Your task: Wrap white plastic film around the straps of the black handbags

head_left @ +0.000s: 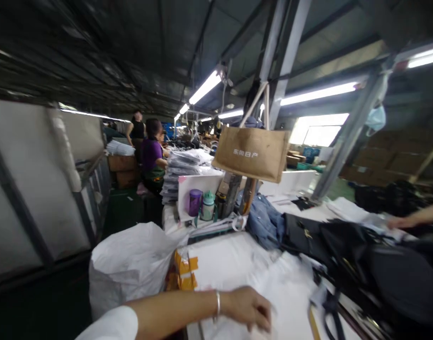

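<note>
My left hand [250, 308], with a bangle at its wrist, reaches in from the bottom left over the white table surface [223, 259]. Its fingers are curled down and blurred; what they hold, if anything, I cannot make out. White sheet-like material [290, 278] lies just beyond and beside the fingers. Several black bags [343, 245] are heaped to the right of it. My right hand is not in the picture.
A large white sack [131, 259] stands left of the table. A tan bag [251, 152] hangs from a post above a purple cup [195, 202] and a green bottle [208, 206]. Another person's hand [400, 223] is at the right; two people are farther back.
</note>
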Demonstrator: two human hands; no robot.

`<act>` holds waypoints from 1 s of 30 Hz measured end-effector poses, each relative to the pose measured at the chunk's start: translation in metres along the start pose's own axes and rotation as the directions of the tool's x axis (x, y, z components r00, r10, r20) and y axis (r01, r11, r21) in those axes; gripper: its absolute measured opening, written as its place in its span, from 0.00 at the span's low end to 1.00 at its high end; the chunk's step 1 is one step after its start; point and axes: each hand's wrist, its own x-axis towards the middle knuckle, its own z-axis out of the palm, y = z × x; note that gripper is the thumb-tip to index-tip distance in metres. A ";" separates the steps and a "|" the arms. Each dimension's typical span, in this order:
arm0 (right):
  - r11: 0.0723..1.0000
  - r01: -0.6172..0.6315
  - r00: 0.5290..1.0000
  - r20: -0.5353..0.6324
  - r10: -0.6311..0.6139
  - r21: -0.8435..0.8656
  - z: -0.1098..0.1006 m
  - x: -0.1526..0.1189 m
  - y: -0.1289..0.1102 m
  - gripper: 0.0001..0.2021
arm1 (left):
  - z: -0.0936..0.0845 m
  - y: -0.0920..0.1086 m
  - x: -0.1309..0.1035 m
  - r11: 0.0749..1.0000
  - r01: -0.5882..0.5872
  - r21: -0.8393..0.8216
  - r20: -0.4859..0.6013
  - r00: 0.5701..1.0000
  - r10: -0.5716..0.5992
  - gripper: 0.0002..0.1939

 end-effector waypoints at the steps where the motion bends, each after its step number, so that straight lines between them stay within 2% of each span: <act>1: 0.997 -0.073 0.997 0.027 0.074 -0.025 -0.005 -0.027 0.011 0.11 | 0.000 -0.006 -0.001 0.999 0.008 -0.037 0.016 1.000 -0.008 0.16; 3: 0.978 -0.166 0.974 0.133 0.183 -0.126 -0.014 -0.073 0.024 0.08 | -0.004 -0.019 0.001 0.995 0.007 -0.098 0.030 1.000 -0.004 0.13; 5: 0.943 -0.188 0.931 0.256 0.260 -0.275 -0.020 -0.100 0.026 0.08 | -0.008 -0.031 0.007 0.990 0.008 -0.144 0.046 0.999 -0.001 0.12; 8: 0.904 -0.119 0.882 0.375 0.286 -0.410 -0.025 -0.107 0.021 0.12 | -0.012 -0.040 0.012 0.983 0.010 -0.181 0.071 0.997 0.003 0.12; 10: 0.916 -0.107 0.889 0.375 0.262 -0.386 -0.031 -0.105 0.018 0.10 | -0.011 -0.038 0.011 0.983 0.006 -0.184 0.075 0.997 0.008 0.12; 12: 0.953 -0.135 0.904 0.361 0.231 -0.273 -0.042 -0.105 0.015 0.08 | -0.010 -0.035 0.009 0.984 -0.002 -0.179 0.070 0.997 0.015 0.12; 14: 0.979 -0.202 0.928 0.313 0.204 -0.039 -0.058 -0.109 0.013 0.03 | -0.009 -0.033 0.008 0.985 -0.012 -0.174 0.065 0.998 0.024 0.12; 16: 0.933 -0.290 0.945 0.215 0.246 0.211 -0.078 -0.112 0.012 0.04 | -0.009 -0.032 0.007 0.985 -0.020 -0.173 0.064 0.997 0.032 0.11; 18: 0.880 -0.353 0.936 0.102 0.338 0.319 -0.097 -0.113 0.011 0.08 | -0.009 -0.032 0.008 0.984 -0.025 -0.175 0.066 0.997 0.037 0.10; 20: 0.881 -0.384 0.918 0.015 0.395 0.278 -0.112 -0.113 0.013 0.10 | -0.008 -0.033 0.008 0.984 -0.026 -0.176 0.073 0.997 0.039 0.10; 23: 0.923 -0.363 0.927 -0.047 0.371 0.129 -0.122 -0.113 0.016 0.10 | -0.007 -0.034 0.010 0.985 -0.025 -0.169 0.085 0.996 0.039 0.10; 26: 0.939 -0.341 0.939 -0.033 0.343 0.055 -0.124 -0.115 0.015 0.08 | -0.006 -0.035 0.012 0.987 -0.026 -0.159 0.095 0.995 0.041 0.09; 30: 0.940 -0.339 0.940 -0.009 0.340 0.036 -0.125 -0.120 0.014 0.08 | -0.007 -0.040 0.015 0.988 -0.030 -0.151 0.098 0.994 0.046 0.09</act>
